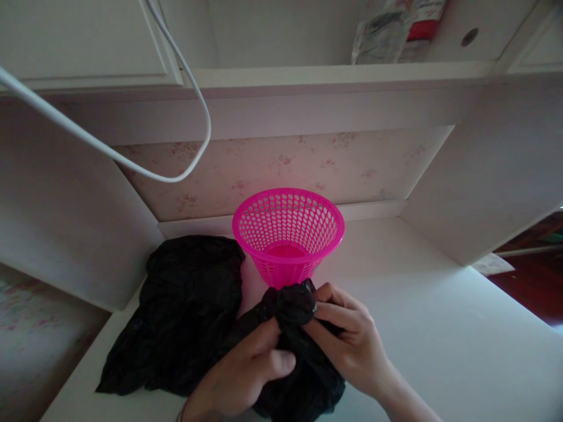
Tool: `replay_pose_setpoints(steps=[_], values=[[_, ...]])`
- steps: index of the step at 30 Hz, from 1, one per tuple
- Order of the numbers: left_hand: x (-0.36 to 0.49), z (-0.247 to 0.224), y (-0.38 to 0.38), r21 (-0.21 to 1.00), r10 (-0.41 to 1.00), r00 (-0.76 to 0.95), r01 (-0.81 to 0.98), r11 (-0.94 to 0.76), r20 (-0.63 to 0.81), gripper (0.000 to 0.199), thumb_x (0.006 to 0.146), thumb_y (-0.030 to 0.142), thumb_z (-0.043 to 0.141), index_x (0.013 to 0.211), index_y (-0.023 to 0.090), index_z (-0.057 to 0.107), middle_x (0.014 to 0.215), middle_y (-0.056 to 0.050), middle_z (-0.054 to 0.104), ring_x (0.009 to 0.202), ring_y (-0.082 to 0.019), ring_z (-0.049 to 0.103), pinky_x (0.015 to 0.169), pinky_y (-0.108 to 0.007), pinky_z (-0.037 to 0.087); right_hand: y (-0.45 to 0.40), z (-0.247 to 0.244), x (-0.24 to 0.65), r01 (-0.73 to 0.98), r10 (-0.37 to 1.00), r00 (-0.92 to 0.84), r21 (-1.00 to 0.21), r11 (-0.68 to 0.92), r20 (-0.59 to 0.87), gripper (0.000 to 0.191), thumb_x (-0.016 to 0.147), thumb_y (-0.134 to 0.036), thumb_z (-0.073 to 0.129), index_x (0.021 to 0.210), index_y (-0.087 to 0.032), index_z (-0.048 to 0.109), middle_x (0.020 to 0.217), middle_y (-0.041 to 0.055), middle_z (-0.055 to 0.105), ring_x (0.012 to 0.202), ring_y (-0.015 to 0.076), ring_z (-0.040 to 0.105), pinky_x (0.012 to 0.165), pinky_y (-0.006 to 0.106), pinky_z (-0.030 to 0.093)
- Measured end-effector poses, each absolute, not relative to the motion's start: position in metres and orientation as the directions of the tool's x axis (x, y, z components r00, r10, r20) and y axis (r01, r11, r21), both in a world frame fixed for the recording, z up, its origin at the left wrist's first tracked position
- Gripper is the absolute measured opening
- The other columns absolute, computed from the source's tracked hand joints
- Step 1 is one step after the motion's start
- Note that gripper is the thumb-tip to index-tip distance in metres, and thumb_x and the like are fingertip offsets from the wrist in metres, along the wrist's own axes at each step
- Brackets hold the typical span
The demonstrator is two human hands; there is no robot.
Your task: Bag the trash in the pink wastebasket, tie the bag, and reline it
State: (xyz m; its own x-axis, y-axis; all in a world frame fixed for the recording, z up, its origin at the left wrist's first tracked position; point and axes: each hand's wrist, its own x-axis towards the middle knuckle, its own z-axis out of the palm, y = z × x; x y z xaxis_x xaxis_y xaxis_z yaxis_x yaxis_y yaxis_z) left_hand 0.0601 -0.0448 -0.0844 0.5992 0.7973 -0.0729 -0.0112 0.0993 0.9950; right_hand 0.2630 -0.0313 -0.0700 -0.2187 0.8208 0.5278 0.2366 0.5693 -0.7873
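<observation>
Head view, the only one I've got. Pink basket (281, 271) is my landmark: upright on the white desk (440, 328), near the back wall (281, 170). Black bag (297, 305), bunched into a tight lump, is on the near side of the basket, in both hands. Left hand (241, 378) curls round the bunch, thumb along it, most other fingers hidden. Right hand (349, 331) pinches the plastic from the other side. More black plastic (189, 305) lies crumpled left of the basket; from here I can't tell if it joins the held part.

Risks, my judgement: plastic looks thin, could tear if the fingers tug hard at the lump. Bunch could spring loose if the right pinch slips. A forward shove could knock the basket, which looks light; the lump overlaps its base in my view, can't tell if they touch. If it's all one piece, pulling would drag the plastic beside the basket too.

Surface and room: desk looks smooth and pale. Behind the basket, faded floral paper on the wall. Above the basket, a shelf (308, 77) with a clear packet (382, 38) and a red-and-white item (424, 26), too cut off to name. White cable (208, 124) loops up and left of the basket. Far right of the basket, past a side panel (492, 152), reddish floor (534, 290), dim
</observation>
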Motion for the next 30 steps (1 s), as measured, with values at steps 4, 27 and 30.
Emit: replay_pose_setpoints(steps=[4,27,30], values=[[0.064,-0.082,-0.046,0.988,0.795,0.605,-0.097,0.123,-0.039,0.058,0.089,0.051,0.072,0.14,0.024,0.064,0.136,-0.01,0.07,0.127,-0.032,0.062,0.11,-0.045,0.047,-0.036,-0.062,0.265,0.365,0.715,-0.442,-0.62,0.695,0.542,0.02,0.093,-0.016,0.063,0.078,-0.021,0.074,0.084,0.0049,0.064,0.078,0.0179,0.06,0.073,0.035,0.049],[0.058,-0.085,-0.056,0.973,0.739,0.67,0.211,-0.098,-0.07,0.038,0.076,0.005,0.059,0.104,0.024,0.075,0.093,-0.001,0.075,0.087,-0.018,0.066,0.085,-0.028,0.049,-0.022,-0.075,0.277,-0.046,0.945,-0.311,-0.994,0.097,0.106,0.03,0.095,-0.049,0.068,0.101,-0.02,0.075,0.08,0.0019,0.065,0.06,0.0098,0.05,0.053,0.021,0.042],[0.057,-0.099,-0.052,1.0,0.771,0.636,-0.016,0.025,-0.009,0.022,0.085,0.016,0.067,0.105,0.023,0.074,0.098,-0.004,0.075,0.088,-0.02,0.068,0.086,-0.033,0.051,-0.027,-0.078,0.277,-0.243,0.958,-0.271,-0.97,0.03,0.097,0.026,0.093,-0.046,0.073,0.1,-0.021,0.076,0.07,-0.0009,0.06,0.053,0.0077,0.046,0.048,0.02,0.036]])
